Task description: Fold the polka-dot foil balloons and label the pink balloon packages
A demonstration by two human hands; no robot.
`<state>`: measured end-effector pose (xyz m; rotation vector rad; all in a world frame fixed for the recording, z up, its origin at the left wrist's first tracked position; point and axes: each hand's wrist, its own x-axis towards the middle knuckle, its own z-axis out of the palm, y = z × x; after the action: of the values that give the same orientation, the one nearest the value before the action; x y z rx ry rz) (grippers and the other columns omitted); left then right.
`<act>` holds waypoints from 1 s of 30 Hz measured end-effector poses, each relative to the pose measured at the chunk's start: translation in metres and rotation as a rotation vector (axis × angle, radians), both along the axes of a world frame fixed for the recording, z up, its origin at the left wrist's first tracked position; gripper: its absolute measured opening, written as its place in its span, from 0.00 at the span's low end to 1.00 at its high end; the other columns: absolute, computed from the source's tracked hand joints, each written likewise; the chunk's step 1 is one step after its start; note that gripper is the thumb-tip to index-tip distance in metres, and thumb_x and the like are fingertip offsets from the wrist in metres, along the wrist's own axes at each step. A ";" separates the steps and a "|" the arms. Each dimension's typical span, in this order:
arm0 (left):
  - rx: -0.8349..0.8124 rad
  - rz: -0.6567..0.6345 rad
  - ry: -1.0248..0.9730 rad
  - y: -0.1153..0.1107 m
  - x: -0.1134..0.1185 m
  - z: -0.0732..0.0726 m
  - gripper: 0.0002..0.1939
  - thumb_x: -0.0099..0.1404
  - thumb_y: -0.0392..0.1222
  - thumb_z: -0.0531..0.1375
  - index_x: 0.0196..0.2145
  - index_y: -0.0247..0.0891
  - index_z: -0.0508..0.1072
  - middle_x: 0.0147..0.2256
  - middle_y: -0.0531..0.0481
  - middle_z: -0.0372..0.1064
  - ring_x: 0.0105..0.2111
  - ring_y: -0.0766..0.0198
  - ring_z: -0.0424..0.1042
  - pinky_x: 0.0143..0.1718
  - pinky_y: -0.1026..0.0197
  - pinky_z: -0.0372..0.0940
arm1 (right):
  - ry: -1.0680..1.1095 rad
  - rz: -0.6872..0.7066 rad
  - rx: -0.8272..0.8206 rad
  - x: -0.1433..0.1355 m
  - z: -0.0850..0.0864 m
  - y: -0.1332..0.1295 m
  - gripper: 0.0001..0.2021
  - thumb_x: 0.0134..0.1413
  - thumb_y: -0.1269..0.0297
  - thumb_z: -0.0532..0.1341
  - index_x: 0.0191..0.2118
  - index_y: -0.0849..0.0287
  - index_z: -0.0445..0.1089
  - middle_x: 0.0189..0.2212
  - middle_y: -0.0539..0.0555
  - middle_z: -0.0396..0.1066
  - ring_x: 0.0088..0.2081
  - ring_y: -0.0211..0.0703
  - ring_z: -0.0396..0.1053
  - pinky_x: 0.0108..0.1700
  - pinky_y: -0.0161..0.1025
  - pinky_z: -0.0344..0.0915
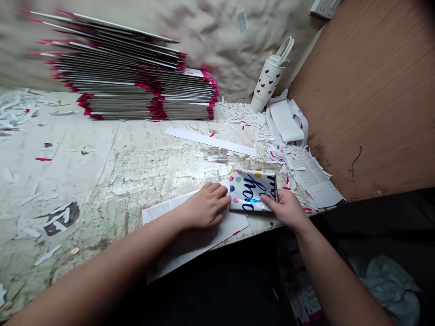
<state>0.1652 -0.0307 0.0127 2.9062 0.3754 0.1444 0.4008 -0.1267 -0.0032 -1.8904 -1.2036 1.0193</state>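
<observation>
My right hand (290, 209) grips a glossy white packet (242, 192) by its right end, thumb on top and fingers underneath. Coloured dots and shiny dark blue lettering cover the packet. My left hand (209, 206) is closed at the packet's left edge, its fingers curled down; whatever they pinch is hidden. Beneath the left hand and forearm lie printed white paper sheets (234, 222), reaching over the table's front edge.
A tall stack of folded pink-edged cards (118, 97) stands at the back. Right of it are a white tumbler with hearts (268, 81), a loop of white paper strip (285, 120) and a printed sheet (317, 181). A long white strip (210, 141) and paper scraps litter the worn table (136, 167).
</observation>
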 end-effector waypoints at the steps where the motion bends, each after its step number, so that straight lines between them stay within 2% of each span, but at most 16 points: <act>1: -0.002 -0.012 -0.011 0.002 0.000 -0.003 0.07 0.56 0.37 0.51 0.33 0.35 0.66 0.36 0.43 0.64 0.38 0.56 0.61 0.43 0.54 0.57 | -0.001 -0.002 -0.004 -0.002 0.002 -0.006 0.17 0.47 0.54 0.62 0.38 0.62 0.71 0.38 0.58 0.75 0.41 0.51 0.71 0.44 0.45 0.65; 3: -0.015 -0.030 -0.034 0.002 -0.003 -0.004 0.06 0.56 0.37 0.51 0.33 0.36 0.65 0.34 0.44 0.65 0.37 0.57 0.61 0.43 0.54 0.56 | 0.034 0.024 -0.021 -0.006 0.006 -0.017 0.16 0.47 0.54 0.62 0.38 0.62 0.72 0.37 0.57 0.75 0.39 0.50 0.71 0.42 0.43 0.66; 6: -0.020 -0.042 -0.082 0.001 -0.008 0.004 0.07 0.57 0.37 0.50 0.34 0.36 0.64 0.32 0.46 0.65 0.35 0.58 0.61 0.44 0.53 0.54 | 0.111 0.133 -0.089 -0.007 0.013 -0.022 0.15 0.47 0.54 0.62 0.34 0.62 0.72 0.31 0.54 0.74 0.33 0.46 0.70 0.35 0.40 0.65; 8: -0.005 -0.065 -0.114 -0.002 -0.009 0.009 0.07 0.58 0.39 0.50 0.34 0.37 0.65 0.32 0.46 0.65 0.35 0.58 0.61 0.45 0.52 0.52 | 0.196 0.222 -0.150 -0.006 0.017 -0.016 0.14 0.45 0.55 0.64 0.32 0.63 0.72 0.28 0.52 0.73 0.30 0.43 0.69 0.33 0.38 0.64; 12: 0.017 -0.122 -0.122 -0.009 -0.008 0.014 0.06 0.58 0.41 0.50 0.29 0.38 0.65 0.30 0.47 0.64 0.34 0.58 0.60 0.43 0.52 0.51 | 0.431 0.361 -0.243 -0.008 0.019 0.008 0.16 0.42 0.56 0.66 0.35 0.63 0.71 0.29 0.51 0.72 0.30 0.40 0.68 0.35 0.37 0.65; 14: 0.012 -0.118 -0.122 -0.011 -0.008 0.014 0.06 0.58 0.40 0.50 0.30 0.38 0.64 0.30 0.47 0.64 0.34 0.58 0.60 0.43 0.52 0.51 | 0.457 0.310 -0.189 -0.013 0.020 0.018 0.17 0.42 0.55 0.66 0.34 0.63 0.69 0.28 0.51 0.71 0.30 0.38 0.68 0.33 0.35 0.64; 17: 0.006 -0.087 -0.124 -0.010 -0.009 0.013 0.05 0.59 0.39 0.50 0.29 0.38 0.63 0.30 0.47 0.63 0.34 0.58 0.59 0.42 0.51 0.51 | 0.364 0.134 -0.032 -0.026 0.023 0.022 0.15 0.42 0.55 0.66 0.29 0.61 0.64 0.23 0.47 0.66 0.24 0.33 0.64 0.26 0.30 0.60; 19: 0.005 -0.070 -0.113 -0.008 -0.010 0.014 0.05 0.59 0.39 0.50 0.29 0.37 0.63 0.30 0.47 0.63 0.34 0.58 0.59 0.41 0.51 0.51 | 0.329 0.111 -0.018 -0.034 0.025 0.021 0.15 0.41 0.56 0.66 0.25 0.61 0.62 0.19 0.45 0.62 0.21 0.31 0.61 0.22 0.30 0.57; 21: 0.000 -0.052 -0.091 -0.007 -0.011 0.015 0.04 0.58 0.38 0.50 0.29 0.37 0.63 0.31 0.47 0.63 0.34 0.58 0.59 0.42 0.51 0.51 | 0.357 0.133 -0.043 -0.041 0.028 0.020 0.14 0.40 0.57 0.66 0.28 0.61 0.64 0.20 0.46 0.64 0.21 0.32 0.62 0.24 0.31 0.59; 24: -0.007 -0.028 -0.069 -0.006 -0.010 0.017 0.04 0.59 0.37 0.49 0.29 0.37 0.63 0.31 0.47 0.63 0.34 0.58 0.59 0.42 0.51 0.51 | 0.349 0.067 0.006 -0.047 0.029 0.021 0.16 0.38 0.61 0.68 0.33 0.61 0.65 0.24 0.48 0.68 0.25 0.34 0.66 0.29 0.33 0.64; 26: -0.005 -0.019 -0.065 -0.007 -0.009 0.019 0.05 0.59 0.37 0.49 0.29 0.36 0.63 0.31 0.46 0.63 0.34 0.57 0.59 0.42 0.50 0.51 | 0.305 0.049 0.015 -0.054 0.028 0.025 0.13 0.38 0.63 0.67 0.31 0.61 0.66 0.22 0.48 0.67 0.24 0.34 0.66 0.28 0.33 0.63; 28: -0.004 -0.019 -0.056 -0.006 -0.009 0.020 0.06 0.60 0.37 0.49 0.31 0.36 0.64 0.31 0.45 0.63 0.35 0.56 0.59 0.42 0.50 0.51 | 0.273 0.167 -0.041 -0.062 0.025 0.030 0.08 0.40 0.65 0.65 0.26 0.62 0.67 0.19 0.48 0.66 0.22 0.35 0.64 0.25 0.33 0.62; 30: -0.005 -0.024 -0.048 -0.005 -0.010 0.023 0.07 0.59 0.37 0.49 0.33 0.36 0.65 0.32 0.45 0.63 0.36 0.56 0.58 0.41 0.50 0.52 | 0.239 0.381 -0.086 -0.068 0.025 0.034 0.03 0.42 0.68 0.61 0.24 0.63 0.68 0.18 0.48 0.66 0.22 0.35 0.64 0.25 0.33 0.61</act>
<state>0.1552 -0.0360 0.0353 2.8948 0.3322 0.2092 0.3327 -0.0929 0.0219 -1.5757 -1.4241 1.4744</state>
